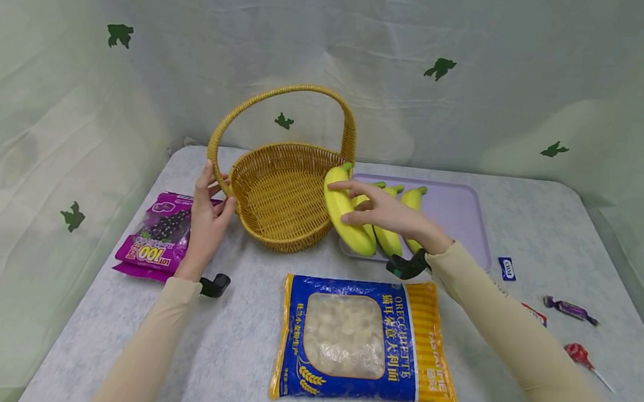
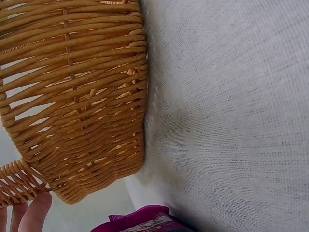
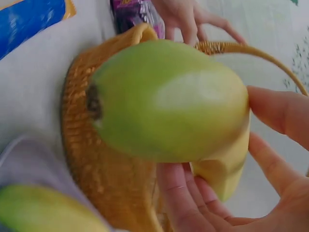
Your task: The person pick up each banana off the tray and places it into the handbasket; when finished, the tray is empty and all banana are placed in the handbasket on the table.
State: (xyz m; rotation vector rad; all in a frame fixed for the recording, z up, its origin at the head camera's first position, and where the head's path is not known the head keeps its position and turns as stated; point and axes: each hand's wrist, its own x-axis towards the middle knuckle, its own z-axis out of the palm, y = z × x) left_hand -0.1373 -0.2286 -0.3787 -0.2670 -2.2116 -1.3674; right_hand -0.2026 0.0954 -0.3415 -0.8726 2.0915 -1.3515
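Observation:
A yellow banana (image 1: 346, 218) with a green tip is held by my right hand (image 1: 385, 211), fingers on one side and thumb on the other. In the right wrist view the banana (image 3: 169, 101) points its dark end at the camera, over the basket's edge. The woven basket (image 1: 285, 242) stands upright with its tall handle raised. My left hand (image 1: 210, 224) grips the base of the handle on the left side; in the left wrist view the fingertips (image 2: 36, 212) lie against the wicker. Several more bananas (image 1: 389, 234) lie on the lilac tray (image 1: 457, 226).
A purple grape-print bag (image 1: 153, 239) lies beside my left hand. In front is a blue and yellow pasta bag (image 1: 346, 340). On the right are a small blue packet (image 1: 507, 269), a purple wrapped candy (image 1: 571, 309) and a red lollipop (image 1: 579, 354). A pale curtain (image 1: 332, 52) stands behind.

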